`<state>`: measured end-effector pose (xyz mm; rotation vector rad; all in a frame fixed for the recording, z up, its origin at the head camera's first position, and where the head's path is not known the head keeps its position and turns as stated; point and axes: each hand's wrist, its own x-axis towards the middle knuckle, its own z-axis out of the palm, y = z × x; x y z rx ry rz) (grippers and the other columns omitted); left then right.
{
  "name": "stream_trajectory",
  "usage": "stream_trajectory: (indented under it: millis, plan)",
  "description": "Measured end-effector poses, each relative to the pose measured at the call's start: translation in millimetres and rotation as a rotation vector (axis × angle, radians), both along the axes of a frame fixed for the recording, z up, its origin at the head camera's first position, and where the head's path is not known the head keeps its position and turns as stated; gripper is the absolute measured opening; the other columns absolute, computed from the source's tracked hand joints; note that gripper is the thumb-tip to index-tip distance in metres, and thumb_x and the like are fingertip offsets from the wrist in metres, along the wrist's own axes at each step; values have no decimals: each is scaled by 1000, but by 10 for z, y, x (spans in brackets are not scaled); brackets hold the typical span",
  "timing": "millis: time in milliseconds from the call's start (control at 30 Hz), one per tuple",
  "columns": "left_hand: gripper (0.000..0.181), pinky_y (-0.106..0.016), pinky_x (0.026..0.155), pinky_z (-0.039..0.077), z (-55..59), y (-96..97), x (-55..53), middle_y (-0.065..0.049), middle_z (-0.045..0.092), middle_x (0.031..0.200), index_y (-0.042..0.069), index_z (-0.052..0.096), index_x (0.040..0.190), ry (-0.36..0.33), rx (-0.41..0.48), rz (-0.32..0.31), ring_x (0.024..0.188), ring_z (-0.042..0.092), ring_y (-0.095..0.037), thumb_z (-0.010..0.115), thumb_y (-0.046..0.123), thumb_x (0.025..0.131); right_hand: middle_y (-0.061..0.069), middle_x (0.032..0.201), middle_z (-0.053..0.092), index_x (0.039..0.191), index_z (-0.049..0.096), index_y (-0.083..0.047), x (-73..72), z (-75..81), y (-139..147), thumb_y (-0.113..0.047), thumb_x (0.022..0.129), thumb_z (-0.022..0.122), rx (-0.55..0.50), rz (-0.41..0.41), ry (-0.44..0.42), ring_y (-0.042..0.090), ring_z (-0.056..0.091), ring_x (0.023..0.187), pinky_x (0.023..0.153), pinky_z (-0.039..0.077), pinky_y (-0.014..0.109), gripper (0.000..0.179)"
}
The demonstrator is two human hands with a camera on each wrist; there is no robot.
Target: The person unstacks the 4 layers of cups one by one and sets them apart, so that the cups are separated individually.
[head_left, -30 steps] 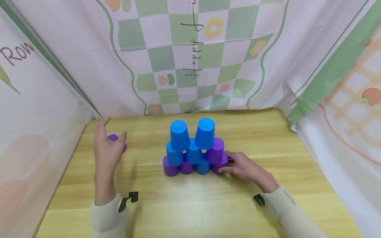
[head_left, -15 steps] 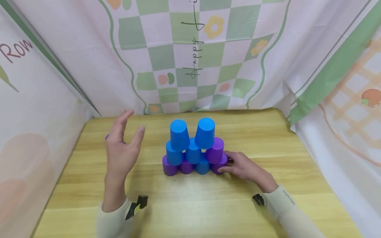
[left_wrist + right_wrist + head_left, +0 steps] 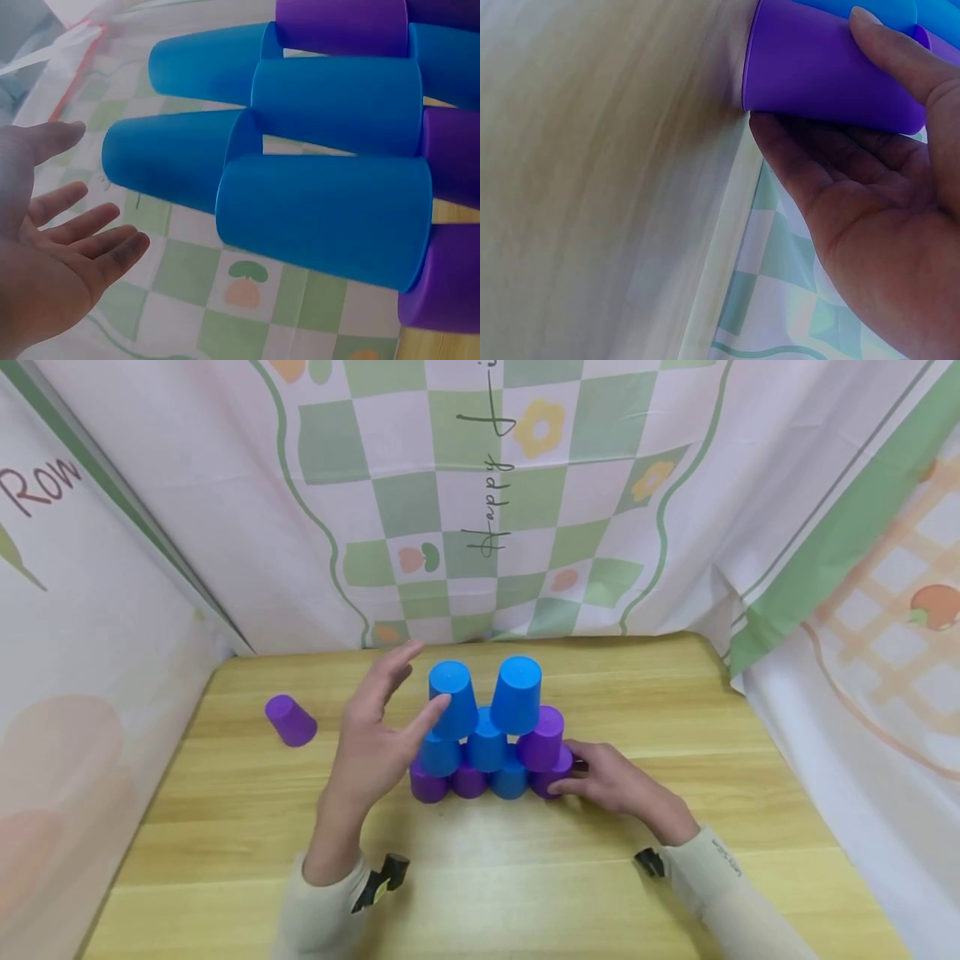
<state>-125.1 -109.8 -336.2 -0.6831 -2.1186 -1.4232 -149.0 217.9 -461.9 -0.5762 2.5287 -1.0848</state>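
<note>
Nine upturned cups [image 3: 487, 745] stand tiered, right hand [image 3: 613, 778] gripping a bottom-row purple cup [image 3: 821, 71], left hand [image 3: 375, 752] spread.

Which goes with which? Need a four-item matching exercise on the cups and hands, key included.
1. Left hand
2. Right hand
3. Top-row cups
4. Lone cup

A. both blue
B. gripping a bottom-row purple cup
C. purple, apart from the stack
D. holding nothing

Pairs: 1-D, 2-B, 3-A, 4-C

Bright head view (wrist views dimmer)
</note>
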Motion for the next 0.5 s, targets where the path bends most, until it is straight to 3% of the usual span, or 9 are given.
stream_trajectory:
  millis: [300, 500]
  plan:
    - [60, -35, 107, 46, -41, 135, -62, 2, 53, 140, 17, 48, 142, -27, -25, -15, 130, 51, -15, 73, 18, 88, -6, 112, 68, 120, 63, -23, -8, -6, 2, -39, 85, 76, -2, -14, -16, 12, 63, 100, 94, 53, 40, 41]
    - [62, -38, 105, 47, -83, 189, -85, 1, 53, 141, 19, 45, 144, -85, -64, -4, 130, 51, -17, 72, 23, 89, -6, 112, 68, 120, 63, -23, -10, -10, 6, -38, 85, 76, -10, -4, -12, 12, 64, 100, 94, 53, 41, 41]
